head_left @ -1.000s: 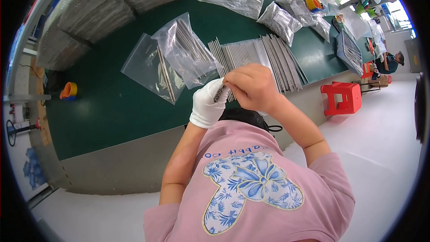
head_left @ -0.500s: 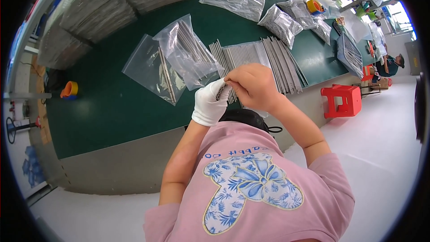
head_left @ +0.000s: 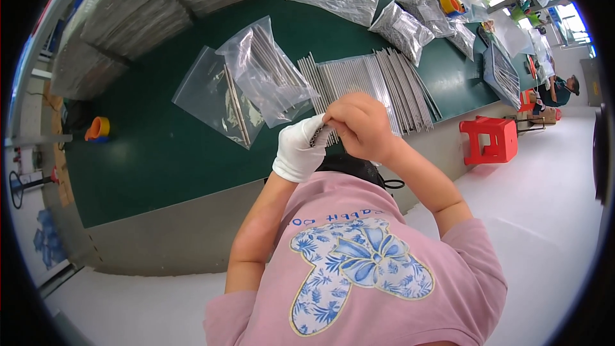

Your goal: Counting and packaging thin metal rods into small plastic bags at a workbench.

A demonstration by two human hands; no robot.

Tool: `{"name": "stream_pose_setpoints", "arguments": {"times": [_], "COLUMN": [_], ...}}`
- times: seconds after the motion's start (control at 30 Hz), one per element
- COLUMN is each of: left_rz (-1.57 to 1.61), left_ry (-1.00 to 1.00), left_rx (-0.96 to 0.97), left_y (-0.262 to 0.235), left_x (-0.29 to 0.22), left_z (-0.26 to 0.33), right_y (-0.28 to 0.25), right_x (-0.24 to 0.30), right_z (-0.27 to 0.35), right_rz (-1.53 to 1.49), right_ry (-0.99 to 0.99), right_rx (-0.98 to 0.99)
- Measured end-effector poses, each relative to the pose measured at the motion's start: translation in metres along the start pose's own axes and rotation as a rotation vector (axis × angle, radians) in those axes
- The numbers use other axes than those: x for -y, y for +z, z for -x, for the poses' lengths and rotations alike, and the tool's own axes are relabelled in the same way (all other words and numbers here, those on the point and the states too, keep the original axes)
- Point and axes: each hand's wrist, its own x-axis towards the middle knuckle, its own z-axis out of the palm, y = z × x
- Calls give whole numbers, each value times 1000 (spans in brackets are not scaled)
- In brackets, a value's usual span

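Green table (head_left: 160, 154), both hands closed round half-hidden metal rods (head_left: 318, 134): gloved left hand (head_left: 299, 149), bare right hand (head_left: 360, 127).

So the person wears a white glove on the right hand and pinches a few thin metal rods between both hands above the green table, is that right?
Not quite: the white glove is on the left hand, and the right hand is bare. The head view shows this. The rest holds: both hands pinch a few thin metal rods above the green table.
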Motion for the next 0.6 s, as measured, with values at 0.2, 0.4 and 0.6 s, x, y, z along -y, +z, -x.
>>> {"name": "stream_pose_setpoints", "arguments": {"times": [0.2, 0.4, 0.6], "left_rz": [-7, -27, -5], "left_ry": [7, 61, 71], "left_rx": [11, 36, -9], "left_y": [2, 2, 3], "left_x": [-2, -3, 0], "left_z": [-1, -4, -4], "right_y": [2, -4, -13], "right_x": [-2, -2, 5], "right_z": [7, 4, -9], "right_rz": [-99, -81, -135], "right_ry": [123, 94, 202], "right_rx": [-75, -77, -45]}}
